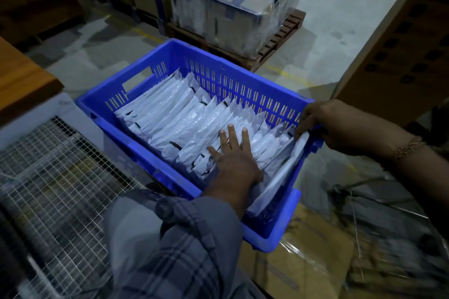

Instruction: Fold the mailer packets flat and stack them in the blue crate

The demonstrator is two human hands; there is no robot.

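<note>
**Packing the row tight in the blue crate**

Pressing down now in the head view: the left hand (232,153) lies flat with fingers spread on the row of white mailer packets (184,119), which stand on edge, leaning, filed one behind another along the blue crate (218,60). Over at the crate's right end the right hand (315,119) pinches the top edge of the last packet (284,172), the one leaning against the end wall, fingers curled over its corner. That hand wears a bracelet (408,148) at the wrist; the left arm comes in under a plaid sleeve (175,245).

These packets look light, thin and soft, with a slick plastic skin that crinkles, so I'd judge they slump and slide unless held from the side. A flat palm against the row and a pinch at a top corner looks the right grip; a grab at the middle would likely just buckle one.

The crate sits beside a wire mesh panel (56,172), with a wooden surface (21,80) at far left. Beyond, wrapped cartons (233,5) rest on a pallet (279,43).

Writing? Small dark marks show on the packet edges, but nothing legible, and no brand can be read anywhere.
</note>
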